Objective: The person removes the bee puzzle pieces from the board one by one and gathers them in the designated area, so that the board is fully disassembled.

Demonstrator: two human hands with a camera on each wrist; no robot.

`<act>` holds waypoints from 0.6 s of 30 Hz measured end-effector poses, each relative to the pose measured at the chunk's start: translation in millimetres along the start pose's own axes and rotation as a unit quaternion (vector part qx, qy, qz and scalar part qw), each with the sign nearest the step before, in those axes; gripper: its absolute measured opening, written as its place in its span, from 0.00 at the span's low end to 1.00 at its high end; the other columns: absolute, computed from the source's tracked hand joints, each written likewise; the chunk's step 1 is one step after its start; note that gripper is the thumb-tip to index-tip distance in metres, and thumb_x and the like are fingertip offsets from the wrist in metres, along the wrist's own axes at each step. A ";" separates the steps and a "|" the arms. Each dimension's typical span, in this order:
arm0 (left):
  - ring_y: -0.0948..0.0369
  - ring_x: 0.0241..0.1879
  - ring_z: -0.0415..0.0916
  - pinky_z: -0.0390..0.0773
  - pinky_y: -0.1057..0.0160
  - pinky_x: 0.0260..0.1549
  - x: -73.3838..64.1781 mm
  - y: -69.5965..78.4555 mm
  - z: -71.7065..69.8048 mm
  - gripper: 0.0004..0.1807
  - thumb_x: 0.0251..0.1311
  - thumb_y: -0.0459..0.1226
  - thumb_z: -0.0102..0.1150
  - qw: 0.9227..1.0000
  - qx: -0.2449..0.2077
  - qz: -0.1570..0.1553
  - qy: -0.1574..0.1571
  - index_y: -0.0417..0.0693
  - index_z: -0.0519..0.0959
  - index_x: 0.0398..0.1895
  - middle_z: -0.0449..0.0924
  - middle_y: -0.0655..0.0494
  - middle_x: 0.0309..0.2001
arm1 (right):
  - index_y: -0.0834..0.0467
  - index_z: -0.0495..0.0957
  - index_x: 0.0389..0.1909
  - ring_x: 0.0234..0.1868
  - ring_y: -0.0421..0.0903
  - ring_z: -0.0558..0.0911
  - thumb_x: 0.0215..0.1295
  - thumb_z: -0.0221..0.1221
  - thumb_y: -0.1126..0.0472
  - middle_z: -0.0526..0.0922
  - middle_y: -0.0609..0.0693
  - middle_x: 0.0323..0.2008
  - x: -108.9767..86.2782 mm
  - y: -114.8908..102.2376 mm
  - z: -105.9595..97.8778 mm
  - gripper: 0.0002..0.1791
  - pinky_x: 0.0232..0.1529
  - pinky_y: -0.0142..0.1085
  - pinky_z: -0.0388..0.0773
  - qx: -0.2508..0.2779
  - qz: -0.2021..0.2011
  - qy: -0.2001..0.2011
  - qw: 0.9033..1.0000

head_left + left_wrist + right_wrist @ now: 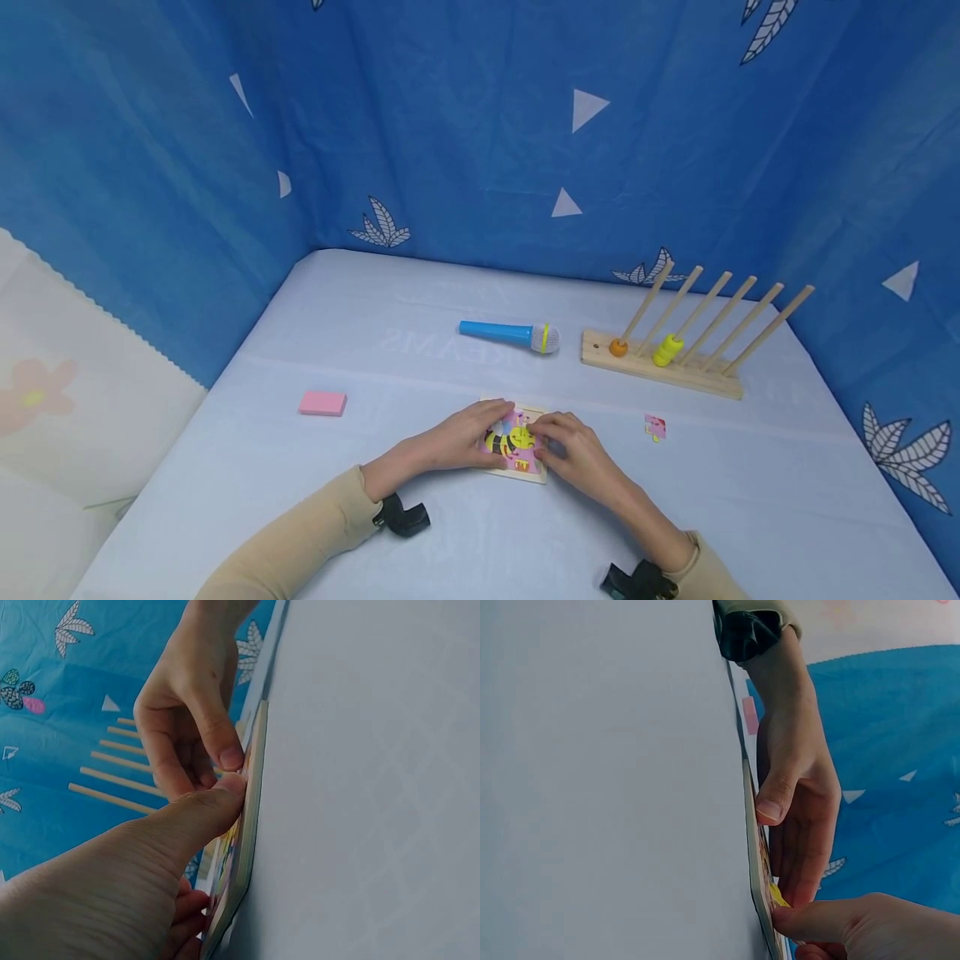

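Note:
A small wooden jigsaw puzzle (522, 476) with a bee picture and a pale frame lies flat on the table. My left hand (461, 437) rests on its left side, the thumb (771, 808) flat on the picture and the fingers stretched toward the far edge. Over the right side, my right hand (581, 454) pinches a puzzle piece (779, 894) between thumb and fingers. That piece shows yellow and stands tilted off the picture in the right wrist view; the fingers hide most of it. A loose pink puzzle piece (655, 427) lies to the right of the right hand.
A blue toy microphone (498, 333) lies behind the puzzle. At the back right stands a wooden peg rack (660, 368) with tall rods, an orange bead (618, 347) and yellow beads (667, 350). A pink block (323, 403) lies to the left. Blue curtain (465, 133) hangs behind the table.

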State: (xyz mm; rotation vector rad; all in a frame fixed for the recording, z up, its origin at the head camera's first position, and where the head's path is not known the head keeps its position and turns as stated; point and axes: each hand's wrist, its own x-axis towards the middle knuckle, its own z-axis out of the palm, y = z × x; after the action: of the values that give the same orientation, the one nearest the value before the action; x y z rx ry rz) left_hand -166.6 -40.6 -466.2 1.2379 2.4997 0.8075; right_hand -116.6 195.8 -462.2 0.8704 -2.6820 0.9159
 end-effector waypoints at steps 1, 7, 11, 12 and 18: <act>0.54 0.69 0.51 0.56 0.55 0.65 -0.2 0.1 -0.2 0.45 0.57 0.51 0.62 1.000 0.001 0.000 0.000 0.40 0.55 0.71 0.57 0.48 0.70 | 0.61 0.82 0.46 0.47 0.47 0.77 0.50 0.69 0.69 0.80 0.49 0.44 0.1 0.1 -0.1 0.19 0.45 0.41 0.79 -0.002 -0.003 0.000 1.000; 0.54 0.69 0.51 0.56 0.56 0.65 -0.5 -0.1 0.3 0.45 0.57 0.52 0.62 1.000 0.001 0.000 0.000 0.40 0.55 0.71 0.57 0.47 0.70 | 0.62 0.82 0.45 0.45 0.46 0.76 0.50 0.69 0.71 0.79 0.50 0.44 -0.3 1.0 0.6 0.18 0.43 0.39 0.79 -0.007 -0.016 0.008 1.000; 0.55 0.69 0.52 0.56 0.56 0.65 -0.7 0.0 1.0 0.45 0.57 0.51 0.63 1.000 0.001 0.000 0.002 0.40 0.56 0.71 0.57 0.47 0.70 | 0.62 0.82 0.44 0.44 0.46 0.76 0.50 0.68 0.72 0.79 0.50 0.43 -1.4 1.4 1.3 0.18 0.42 0.38 0.79 -0.004 -0.016 0.018 1.000; 0.55 0.69 0.52 0.56 0.56 0.65 -0.9 0.1 1.1 0.45 0.57 0.51 0.63 1.000 0.000 0.000 0.003 0.40 0.56 0.71 0.57 0.47 0.70 | 0.62 0.82 0.44 0.44 0.46 0.76 0.49 0.68 0.72 0.80 0.50 0.43 -1.6 1.3 1.4 0.18 0.42 0.38 0.79 -0.004 -0.016 0.020 1.000; 0.54 0.69 0.52 0.56 0.56 0.65 -1.0 0.6 0.4 0.45 0.57 0.51 0.63 1.000 0.003 0.003 0.003 0.39 0.56 0.71 0.57 0.47 0.70 | 0.61 0.82 0.44 0.46 0.46 0.78 0.50 0.69 0.69 0.80 0.49 0.43 -1.3 -0.5 -2.0 0.17 0.44 0.39 0.79 0.015 -0.002 0.016 1.000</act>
State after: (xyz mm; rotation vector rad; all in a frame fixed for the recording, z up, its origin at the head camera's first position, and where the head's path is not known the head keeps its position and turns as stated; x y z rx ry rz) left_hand -165.4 -41.0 -466.2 1.2484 2.5061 0.8082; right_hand -115.3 197.4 -460.8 0.8594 -2.6443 0.9629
